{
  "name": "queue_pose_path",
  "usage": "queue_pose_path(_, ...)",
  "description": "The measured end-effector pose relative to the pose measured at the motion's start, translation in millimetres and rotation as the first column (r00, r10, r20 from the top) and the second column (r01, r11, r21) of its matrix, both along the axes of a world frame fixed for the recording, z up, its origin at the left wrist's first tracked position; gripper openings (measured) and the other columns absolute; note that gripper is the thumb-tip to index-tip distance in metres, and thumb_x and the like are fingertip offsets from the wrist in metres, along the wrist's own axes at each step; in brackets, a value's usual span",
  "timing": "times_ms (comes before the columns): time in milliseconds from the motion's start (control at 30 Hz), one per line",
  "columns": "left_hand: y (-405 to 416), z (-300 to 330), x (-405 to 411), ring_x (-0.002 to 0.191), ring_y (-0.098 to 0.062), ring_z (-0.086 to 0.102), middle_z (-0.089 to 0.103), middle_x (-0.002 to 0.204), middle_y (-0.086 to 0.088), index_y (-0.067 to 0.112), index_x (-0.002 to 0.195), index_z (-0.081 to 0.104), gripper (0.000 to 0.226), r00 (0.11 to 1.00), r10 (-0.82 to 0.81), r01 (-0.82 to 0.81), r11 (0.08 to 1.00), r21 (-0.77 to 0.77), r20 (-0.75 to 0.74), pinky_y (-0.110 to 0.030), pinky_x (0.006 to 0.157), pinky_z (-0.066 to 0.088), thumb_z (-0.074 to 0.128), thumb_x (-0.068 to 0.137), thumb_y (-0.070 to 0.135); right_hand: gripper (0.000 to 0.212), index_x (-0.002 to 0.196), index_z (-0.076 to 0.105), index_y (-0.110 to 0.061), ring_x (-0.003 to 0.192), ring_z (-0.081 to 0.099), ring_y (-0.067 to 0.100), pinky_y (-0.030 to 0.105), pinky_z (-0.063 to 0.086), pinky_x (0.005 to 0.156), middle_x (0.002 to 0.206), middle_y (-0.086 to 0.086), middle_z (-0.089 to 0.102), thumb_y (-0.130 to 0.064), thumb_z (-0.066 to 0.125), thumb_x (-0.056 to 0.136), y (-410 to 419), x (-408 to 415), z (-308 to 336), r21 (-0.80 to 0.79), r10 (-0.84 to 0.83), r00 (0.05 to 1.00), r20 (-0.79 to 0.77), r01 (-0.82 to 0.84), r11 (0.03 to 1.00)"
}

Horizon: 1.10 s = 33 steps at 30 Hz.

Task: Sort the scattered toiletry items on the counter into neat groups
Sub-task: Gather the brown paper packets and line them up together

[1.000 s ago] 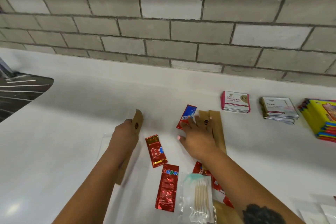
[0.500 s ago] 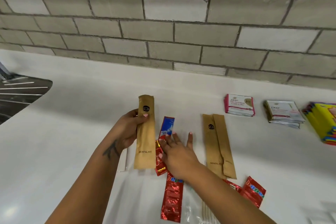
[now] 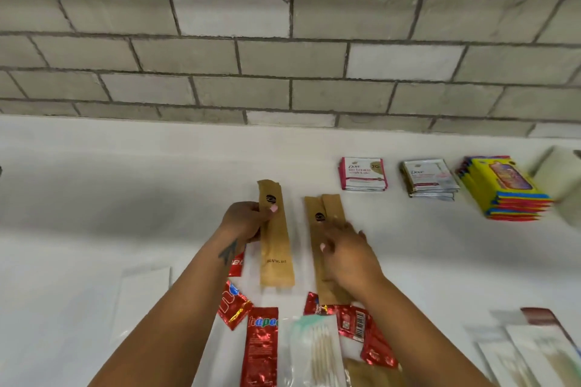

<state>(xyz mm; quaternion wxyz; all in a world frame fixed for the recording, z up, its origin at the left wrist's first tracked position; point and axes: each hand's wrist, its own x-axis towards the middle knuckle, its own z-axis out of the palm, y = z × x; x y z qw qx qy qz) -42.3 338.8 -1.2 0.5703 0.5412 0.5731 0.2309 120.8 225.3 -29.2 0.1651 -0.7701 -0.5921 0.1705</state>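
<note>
Right hand [image 3: 341,248] shifted from red sachets onto paired dental kit sleeves [image 3: 327,214], fingers loosely curled atop. Left hand [image 3: 248,220] pinches single dental kit sleeve [image 3: 276,242], just left, long axes parallel.

The upper half of the view is filled by a wall [image 3: 283,41] of grey rectangular tiles laid in a brick pattern with dark grout. Below it, a plain white surface [image 3: 94,198] is met, and soft shadows are cast across it.
</note>
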Motion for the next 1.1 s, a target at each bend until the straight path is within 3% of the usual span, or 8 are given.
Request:
queue_pose_path(133, 0.8, -16.7, 23.6, 0.065, -0.008, 0.057, 0.06, 0.072, 0.007, 0.014, 0.09, 0.065, 0.017, 0.966, -0.108, 0.149, 0.975, 0.165, -0.234, -0.013, 0.048, 0.042, 0.067, 0.085, 0.03, 0.051, 0.149, 0.021, -0.025, 0.147, 0.006, 0.023, 0.038, 0.007, 0.118, 0.16, 0.003, 0.006, -0.032, 0.034, 0.1, -6.9, 10.0, -18.0, -0.124, 0.039, 0.999, 0.023, -0.036, 0.992)
queue_pose_path(233, 1.0, -25.9, 31.6, 0.08, -0.015, 0.058, 0.066, 0.085, 0.002, 0.011, 0.09, 0.067, 0.024, 0.939, -0.11, 0.197, 0.949, 0.247, -0.326, -0.017, 0.057, 0.041, 0.069, 0.082, 0.034, 0.051, 0.15, 0.012, -0.027, 0.147, 0.003, 0.024, 0.039, 0.004, 0.118, 0.16, 0.004, 0.003, -0.033, 0.027, 0.102, -5.5, 8.1, -26.4, -0.088, 0.05, 0.997, 0.051, -0.045, 0.995)
queue_pose_path(400, -0.6, -35.6, 35.7, 0.108, -0.023, 0.058, 0.063, 0.117, -0.006, 0.008, 0.121, 0.055, 0.049, 0.936, -0.033, 0.149, 0.939, 0.309, -0.352, -0.027, 0.08, 0.043, 0.07, 0.082, 0.034, 0.052, 0.151, 0.01, -0.024, 0.147, 0.0, 0.027, 0.044, 0.002, 0.118, 0.16, 0.007, 0.001, -0.03, 0.025, 0.102, 9.4, 1.9, -28.8, -0.095, 0.048, 0.996, 0.075, -0.04, 0.995)
queue_pose_path(633, 0.7, -45.1, 32.3, 0.109, -0.025, 0.058, 0.058, 0.125, -0.007, 0.018, 0.129, 0.046, 0.049, 0.864, 0.006, 0.202, 0.912, 0.357, -0.504, -0.036, 0.084, 0.05, 0.06, 0.087, 0.037, 0.053, 0.152, 0.006, -0.022, 0.147, -0.002, 0.029, 0.047, -0.003, 0.117, 0.16, 0.008, -0.002, -0.031, 0.023, 0.102, 22.5, -19.7, -23.8, -0.149, 0.065, 0.99, 0.122, -0.046, 0.988)
queue_pose_path(800, -6.7, -37.5, 31.8, 0.111, -0.029, 0.056, 0.046, 0.132, -0.009, 0.016, 0.132, 0.043, 0.049, 0.835, 0.059, 0.209, 0.885, 0.416, -0.547, -0.042, 0.085, 0.05, 0.052, 0.091, 0.042, 0.055, 0.152, 0.005, -0.025, 0.147, -0.005, 0.029, 0.049, -0.006, 0.116, 0.16, 0.005, -0.005, -0.037, 0.025, 0.101, 21.2, -19.3, -19.1, -0.152, 0.072, 0.997, 0.036, -0.065, 0.986)
queue_pose_path(967, -27.7, -19.8, 43.5, 0.117, -0.03, 0.05, 0.043, 0.134, -0.01, 0.015, 0.132, 0.045, 0.049, 0.855, 0.068, 0.232, 0.837, 0.496, -0.515, -0.043, 0.088, 0.047, 0.05, 0.092, 0.042, 0.059, 0.15, 0.014, -0.023, 0.147, 0.006, 0.028, 0.048, 0.003, 0.117, 0.159, 0.005, 0.008, -0.04, 0.036, 0.098, -4.2, -11.2, -7.5, -0.043, 0.04, 0.999, -0.034, -0.041, 0.998)
queue_pose_path(1100, -48.2, -7.4, 58.4, 0.119, -0.03, 0.049, 0.045, 0.135, -0.011, 0.014, 0.131, 0.048, 0.045, 0.884, 0.011, 0.282, 0.785, 0.552, -0.468, -0.04, 0.094, 0.043, 0.05, 0.093, 0.038, 0.048, 0.142, 0.037, -0.024, 0.132, 0.041, 0.023, 0.037, 0.028, 0.114, 0.144, 0.002, 0.046, -0.034, 0.045, 0.096, -38.7, -2.2, 12.5, 0.104, -0.044, 0.989, -0.138, 0.058, 0.993)
